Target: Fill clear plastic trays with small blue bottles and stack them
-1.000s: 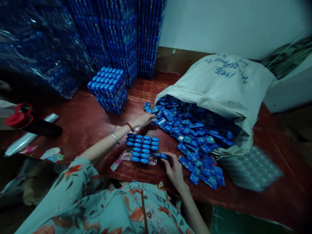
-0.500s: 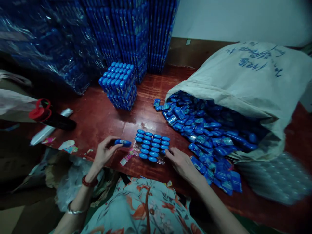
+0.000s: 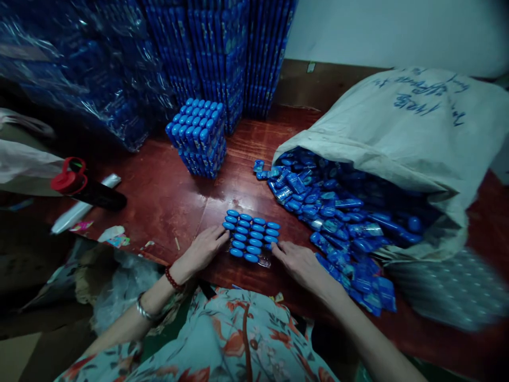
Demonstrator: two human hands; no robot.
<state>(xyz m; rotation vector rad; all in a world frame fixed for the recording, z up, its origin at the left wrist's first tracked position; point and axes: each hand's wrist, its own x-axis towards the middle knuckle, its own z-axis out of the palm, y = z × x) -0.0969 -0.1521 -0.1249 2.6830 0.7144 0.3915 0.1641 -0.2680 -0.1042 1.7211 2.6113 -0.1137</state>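
On the table in front of me, small blue oval-topped containers (image 3: 255, 235) stand in close rows on a clear plastic tray (image 3: 264, 260), whose edge shows at the front right. My left hand (image 3: 203, 248) is at the left side of the rows, fingertips closed together at the lower left slots. Whatever sits under those fingers is mostly hidden. At the right side, my right hand (image 3: 296, 261) has thumb and fingers pinched against a blue container at the end of the right row.
A white sack (image 3: 417, 122) spills loose blue packs (image 3: 334, 212) on the right. Clear moulded trays (image 3: 449, 292) lie beside it. A block of blue containers (image 3: 196, 135) stands behind, before tall wrapped stacks (image 3: 214, 48). A black bottle with red lid (image 3: 89, 185) lies left.
My left hand has moved right with a blue container, from beside the tray to its left edge, and now covers that container. My right hand stays at the right side.
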